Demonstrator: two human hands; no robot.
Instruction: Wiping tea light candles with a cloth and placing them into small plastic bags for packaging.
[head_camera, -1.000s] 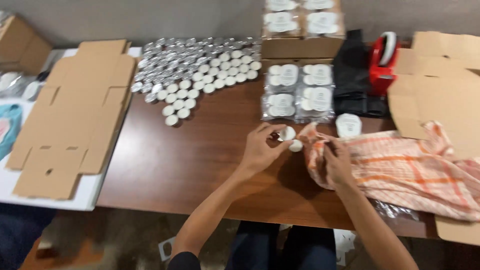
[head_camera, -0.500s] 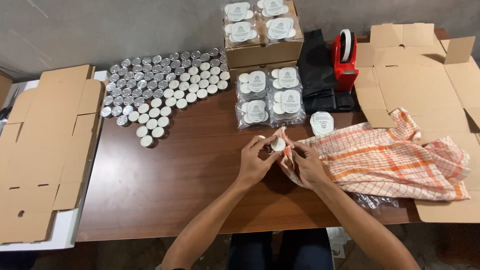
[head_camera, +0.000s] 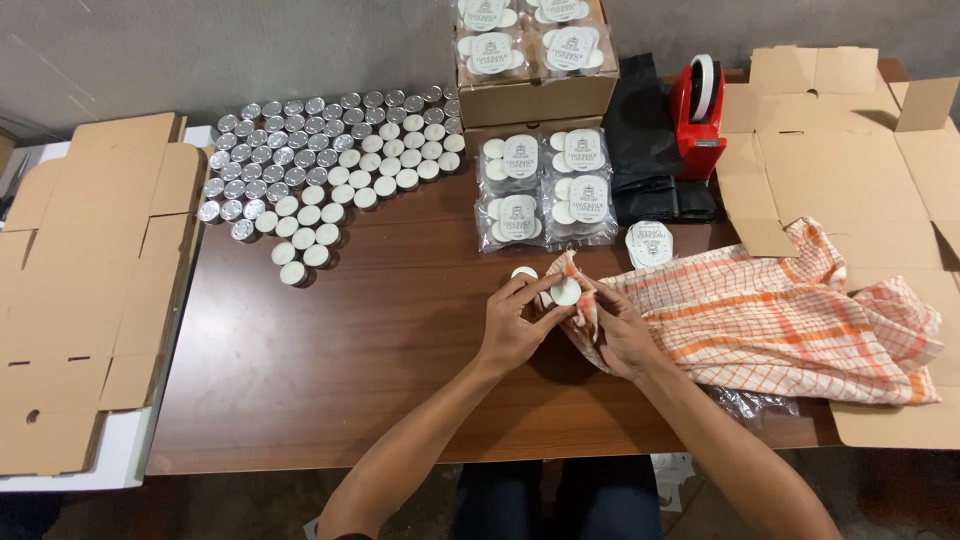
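My left hand (head_camera: 515, 325) holds a small white tealight candle (head_camera: 565, 291) by its rim above the brown table (head_camera: 350, 370). My right hand (head_camera: 620, 335) grips a corner of the orange checked cloth (head_camera: 770, 320) and presses it against the same candle. A second white candle (head_camera: 523, 272) lies on the table just behind my left fingers. Several loose tealights (head_camera: 320, 170), some white side up and some metal side up, cover the table's far left.
Clear bags of packed candles (head_camera: 545, 190) lie behind my hands, with an open cardboard box (head_camera: 535, 95) of more bags beyond. A red tape dispenser (head_camera: 697, 115), black bags (head_camera: 645, 150), a sticker stack (head_camera: 650, 243) and flat cardboard sheets (head_camera: 85, 290) at both sides.
The view has shifted so the table sits more centred. My hands stay together on the candle and cloth, turning it slightly.
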